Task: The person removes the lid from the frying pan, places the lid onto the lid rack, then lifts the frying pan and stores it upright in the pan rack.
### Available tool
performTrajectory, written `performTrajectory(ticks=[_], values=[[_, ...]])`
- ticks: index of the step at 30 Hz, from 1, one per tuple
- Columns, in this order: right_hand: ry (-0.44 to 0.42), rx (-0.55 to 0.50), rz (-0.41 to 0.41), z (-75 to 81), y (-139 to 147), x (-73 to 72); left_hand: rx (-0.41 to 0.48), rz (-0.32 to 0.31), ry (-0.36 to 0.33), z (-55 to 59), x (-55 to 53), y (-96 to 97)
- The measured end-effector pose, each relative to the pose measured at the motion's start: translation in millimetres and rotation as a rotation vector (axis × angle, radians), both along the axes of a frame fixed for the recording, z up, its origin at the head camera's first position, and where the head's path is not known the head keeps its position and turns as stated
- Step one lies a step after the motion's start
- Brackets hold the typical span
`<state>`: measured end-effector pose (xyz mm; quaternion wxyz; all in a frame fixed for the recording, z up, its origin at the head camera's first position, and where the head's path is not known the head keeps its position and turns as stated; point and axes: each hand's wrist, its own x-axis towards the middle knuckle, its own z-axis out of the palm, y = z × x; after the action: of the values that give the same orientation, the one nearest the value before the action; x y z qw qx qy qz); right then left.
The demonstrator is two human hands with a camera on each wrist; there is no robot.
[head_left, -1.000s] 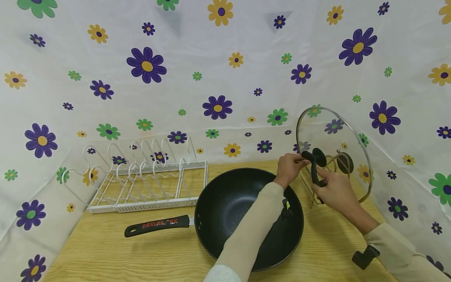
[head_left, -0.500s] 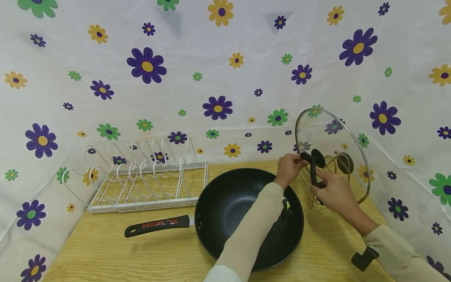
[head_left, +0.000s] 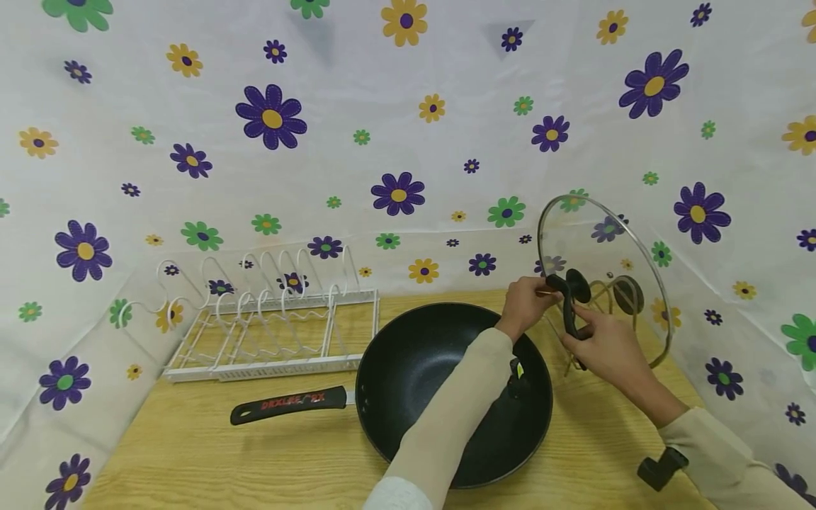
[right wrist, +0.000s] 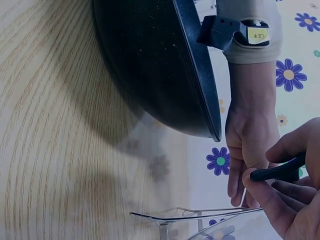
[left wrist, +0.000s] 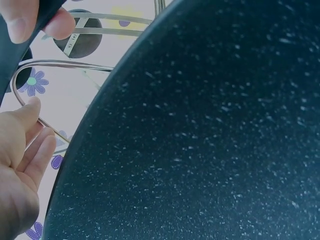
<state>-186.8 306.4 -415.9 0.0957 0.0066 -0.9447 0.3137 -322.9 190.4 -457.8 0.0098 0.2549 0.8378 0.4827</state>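
A clear glass lid (head_left: 612, 248) with a metal rim stands tilted at the right, in front of a wire lid stand (head_left: 567, 367). My right hand (head_left: 608, 347) grips the lid's black arched handle (head_left: 569, 312), thumb and fingers around its lower part. Just left of it, my left hand (head_left: 525, 304) overlaps the handle's upper end in the head view. The left wrist view shows this left hand (left wrist: 20, 160) pinching a bent wire loop (left wrist: 55, 63) of the stand between thumb and fingers. Beneath my left forearm sits a black wok (head_left: 423, 368).
A white wire dish rack (head_left: 274, 368) stands at the back left of the wooden table (head_left: 191, 453). The wok's long handle (head_left: 290, 405) points left in front of it. Flower-printed sheeting (head_left: 357, 85) closes in the back and both sides.
The lid and its handle have shifted very slightly left, with the right hand still on the handle. The left hand keeps its place. The head view has turned a little.
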Motion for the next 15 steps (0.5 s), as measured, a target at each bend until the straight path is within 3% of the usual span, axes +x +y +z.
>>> performTrajectory(ticks=[7,15], values=[[-0.012,0.002,0.001,0.3,-0.8,0.9,-0.027,-0.025,-0.004,0.2,-1.7,-7.6],[0.038,0.051,-0.002,0.8,-1.1,4.5,-0.058,-0.039,0.001,3.0,-8.5,-26.3]])
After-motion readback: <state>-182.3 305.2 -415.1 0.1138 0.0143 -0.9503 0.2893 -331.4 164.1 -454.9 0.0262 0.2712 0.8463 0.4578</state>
